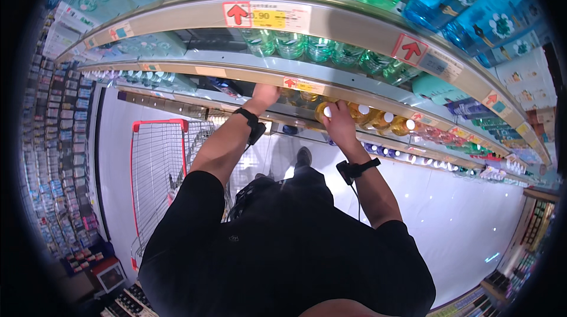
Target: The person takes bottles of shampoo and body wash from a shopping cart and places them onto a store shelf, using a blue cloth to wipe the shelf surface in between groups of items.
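Observation:
My right hand (340,121) is at the front of a lower shelf, its fingers curled around the top of a yellow bottle (319,113) with a white cap. More yellow bottles (380,119) with white caps stand in a row just to its right. My left hand (266,94) reaches under the shelf edge above, to the left of other yellow bottles (308,96) farther in. Its fingers are mostly hidden, so what they touch cannot be seen. A dark blue pack (224,87) lies left of that hand.
Overhanging shelf edges (345,29) with price tags curve above my hands. Green bottles (290,44) stand one shelf up. On the floor to my left is a wire shopping cart (157,175) with red trim. Hanging goods (62,153) line the far left.

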Available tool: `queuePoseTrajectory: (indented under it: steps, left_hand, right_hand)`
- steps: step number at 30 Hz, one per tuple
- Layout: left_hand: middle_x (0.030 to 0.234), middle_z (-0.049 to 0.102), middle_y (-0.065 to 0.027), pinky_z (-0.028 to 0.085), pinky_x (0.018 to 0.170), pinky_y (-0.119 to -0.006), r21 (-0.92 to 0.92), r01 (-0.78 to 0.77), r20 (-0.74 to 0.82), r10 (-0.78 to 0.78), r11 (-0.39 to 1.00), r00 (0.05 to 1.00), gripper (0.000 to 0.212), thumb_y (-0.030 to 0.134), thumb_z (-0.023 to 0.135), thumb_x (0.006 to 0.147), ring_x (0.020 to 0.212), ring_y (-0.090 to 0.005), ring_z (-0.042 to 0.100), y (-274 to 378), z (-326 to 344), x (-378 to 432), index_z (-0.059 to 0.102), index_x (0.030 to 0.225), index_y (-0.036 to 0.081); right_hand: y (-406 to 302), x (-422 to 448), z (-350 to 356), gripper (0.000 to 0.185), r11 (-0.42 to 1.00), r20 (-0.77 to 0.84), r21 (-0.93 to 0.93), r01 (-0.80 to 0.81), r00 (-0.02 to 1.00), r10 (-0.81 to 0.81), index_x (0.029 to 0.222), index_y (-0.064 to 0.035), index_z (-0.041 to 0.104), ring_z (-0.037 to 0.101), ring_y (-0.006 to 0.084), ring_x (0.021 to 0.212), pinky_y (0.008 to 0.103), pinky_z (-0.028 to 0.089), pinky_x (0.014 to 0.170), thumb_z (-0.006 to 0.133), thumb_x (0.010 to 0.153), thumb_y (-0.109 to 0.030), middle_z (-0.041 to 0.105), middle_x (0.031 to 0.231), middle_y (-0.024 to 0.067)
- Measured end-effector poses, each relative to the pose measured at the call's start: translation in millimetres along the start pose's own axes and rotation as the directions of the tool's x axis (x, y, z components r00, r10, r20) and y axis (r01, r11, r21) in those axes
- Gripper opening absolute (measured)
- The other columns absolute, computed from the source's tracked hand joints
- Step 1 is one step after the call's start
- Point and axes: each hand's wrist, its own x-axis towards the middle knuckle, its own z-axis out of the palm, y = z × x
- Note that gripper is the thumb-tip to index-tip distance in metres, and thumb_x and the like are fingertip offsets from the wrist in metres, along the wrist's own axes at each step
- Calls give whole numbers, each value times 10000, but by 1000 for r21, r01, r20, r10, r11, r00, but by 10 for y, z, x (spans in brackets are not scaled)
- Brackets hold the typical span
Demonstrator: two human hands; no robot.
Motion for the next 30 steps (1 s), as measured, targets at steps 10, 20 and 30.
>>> queuePoseTrajectory:
  steps: [10,20,30]
  left_hand:
    - [1035,577,-170,521,898,-465,-122,23,-34,-27,992,999,333,143,763,815,1043,-389,596,387,-685,-1039,626,1103,45]
    - [917,624,-115,524,727,-371,-388,270,-271,-389,881,881,420,171,886,717,780,-265,619,-32,-2669,-3323,709,1080,51]
    - [853,595,-82,507,721,-383,-338,640,-617,-676,690,403,377,188,868,734,801,-263,609,-683,-3709,-6064,722,1063,76]
  right_hand:
    - [-284,-54,171,380,995,172,-53,84,982,-74,1114,-84,648,668,373,1018,460,546,861,810,791,-204,692,1096,144]
    - [-2896,205,444,376,864,297,137,485,812,-503,1129,-136,687,690,329,956,405,551,791,800,809,-297,719,1057,85]
    - [-5869,-294,2119,381,425,303,640,640,298,-905,1123,-30,684,706,318,917,370,563,806,838,797,-153,716,1030,165]
